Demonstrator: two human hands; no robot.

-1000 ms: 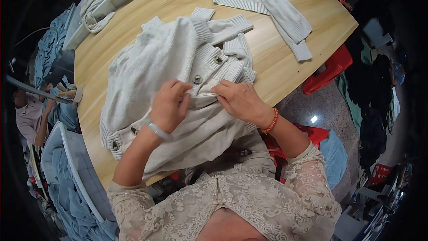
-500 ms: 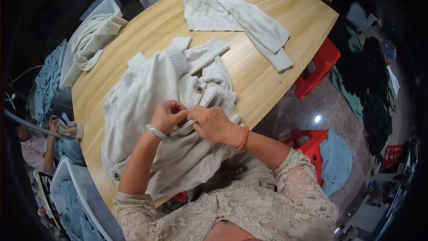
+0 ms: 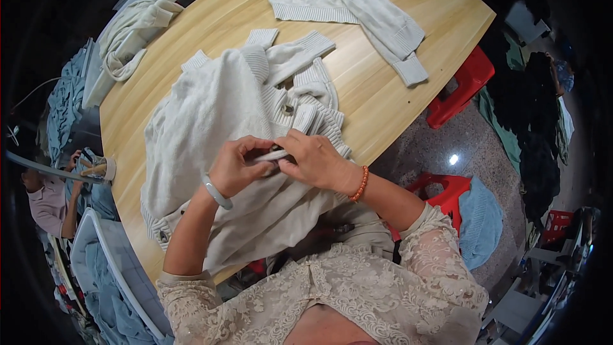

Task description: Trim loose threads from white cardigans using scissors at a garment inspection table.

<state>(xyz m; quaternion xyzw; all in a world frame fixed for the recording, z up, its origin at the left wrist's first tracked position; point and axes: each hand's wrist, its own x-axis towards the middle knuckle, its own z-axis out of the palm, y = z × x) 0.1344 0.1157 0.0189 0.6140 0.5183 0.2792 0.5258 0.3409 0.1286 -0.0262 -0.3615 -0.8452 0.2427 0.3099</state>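
A pale off-white knit cardigan (image 3: 198,121) lies bunched on the wooden table near me, its ribbed cuffs toward the far side and its lower part hanging over the near edge. My left hand (image 3: 235,167) pinches a folded edge of its button band. From the other side, my right hand (image 3: 316,161) grips the same band, fingertips almost meeting the left ones. A dark button (image 3: 276,147) shows between the fingers, partly covered; whether it sits in a buttonhole I cannot tell. Another button (image 3: 287,110) lies exposed farther up the band.
A second off-white sweater (image 3: 348,9) lies at the table's far side. White bins with knitwear (image 3: 137,32) and blue garments (image 3: 105,281) stand along the left. Red stools (image 3: 463,86) are at the right, one bearing a blue knit (image 3: 480,223). Another person (image 3: 48,201) sits at far left.
Both hands have closed in around the band, which is now folded up with a dark button showing between the fingertips. The whole view has shifted slightly.
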